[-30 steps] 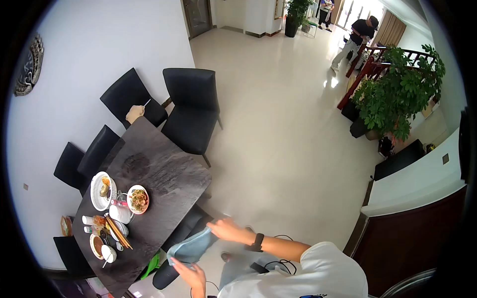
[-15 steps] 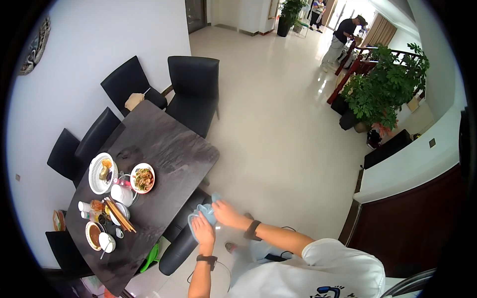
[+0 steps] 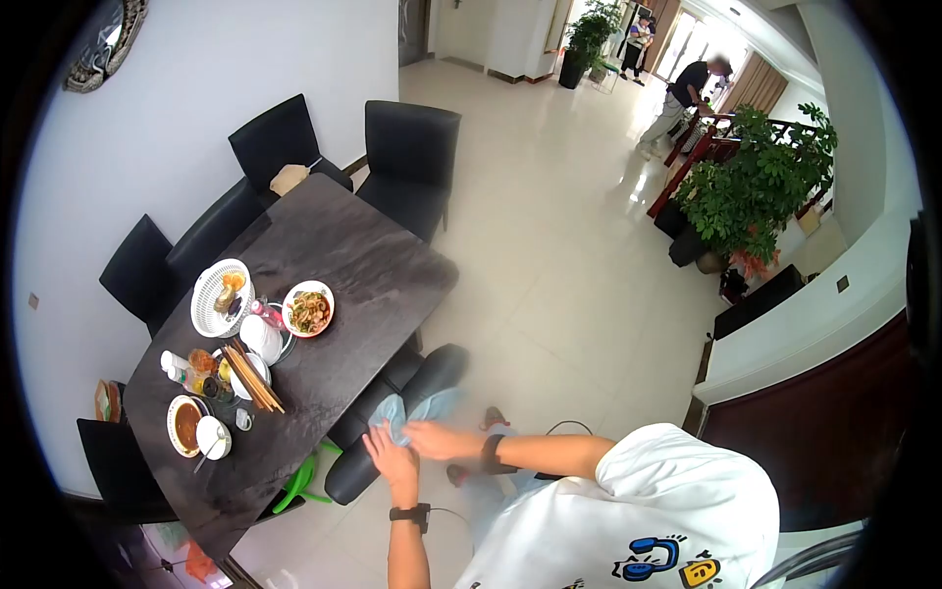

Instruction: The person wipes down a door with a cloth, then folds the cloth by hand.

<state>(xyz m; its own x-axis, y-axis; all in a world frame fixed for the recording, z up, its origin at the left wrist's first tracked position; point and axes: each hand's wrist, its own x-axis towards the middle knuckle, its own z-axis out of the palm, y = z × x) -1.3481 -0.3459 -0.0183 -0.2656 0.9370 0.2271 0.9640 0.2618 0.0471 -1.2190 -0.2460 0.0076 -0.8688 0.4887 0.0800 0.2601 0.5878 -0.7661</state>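
A light blue cloth (image 3: 391, 410) is bunched on top of a black chair back (image 3: 351, 478) beside the dark table. My left hand (image 3: 392, 457) presses on the cloth and the chair back, fingers spread. Close by on the right, my right hand (image 3: 432, 441) has its fingers closed at the cloth, part of which is smeared by motion. Each wrist has a dark band.
Bowls, a white basket (image 3: 221, 299), chopsticks (image 3: 255, 378) and a noodle dish (image 3: 308, 309) stand on the table (image 3: 368, 285). More black chairs (image 3: 412, 162) surround it. A leafy plant (image 3: 751, 182), a red railing and two people are farther off.
The cloth, first stretched between both hands, is now bunched against the chair back. My hands have come together. The view has shifted, with more of the shirt showing.
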